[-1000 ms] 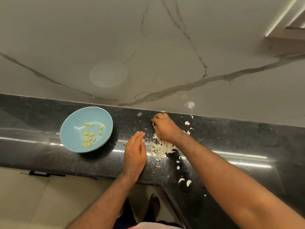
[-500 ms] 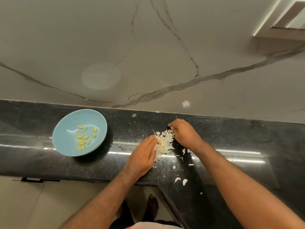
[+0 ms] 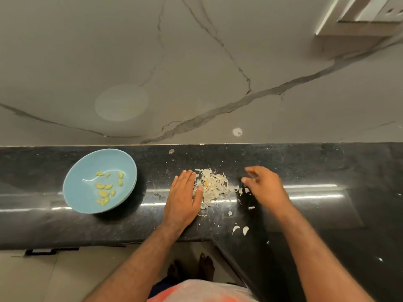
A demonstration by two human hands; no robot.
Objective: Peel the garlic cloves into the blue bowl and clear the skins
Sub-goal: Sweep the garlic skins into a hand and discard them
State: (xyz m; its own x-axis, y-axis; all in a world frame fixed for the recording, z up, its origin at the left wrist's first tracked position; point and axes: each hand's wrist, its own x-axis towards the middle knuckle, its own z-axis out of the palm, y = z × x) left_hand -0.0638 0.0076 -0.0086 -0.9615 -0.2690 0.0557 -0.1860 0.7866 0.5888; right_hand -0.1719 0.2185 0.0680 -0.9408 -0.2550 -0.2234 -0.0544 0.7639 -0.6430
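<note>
On the dark polished stone counter (image 3: 327,168), the heap of papery white garlic skins (image 3: 212,188) lies between the hands, touching the left hand (image 3: 183,197) and just left of the right hand (image 3: 266,186). The round blue bowl (image 3: 87,168) sits well left of the left hand, with peeled yellow garlic cloves (image 3: 104,194) inside. Two loose white skin pieces (image 3: 245,230) lie nearer the front edge than the right hand.

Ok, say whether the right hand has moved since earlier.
Yes. The right hand has shifted right: it was below the white wall mark, against the skin pile; now it is right of the mark, apart from the pile.
</note>
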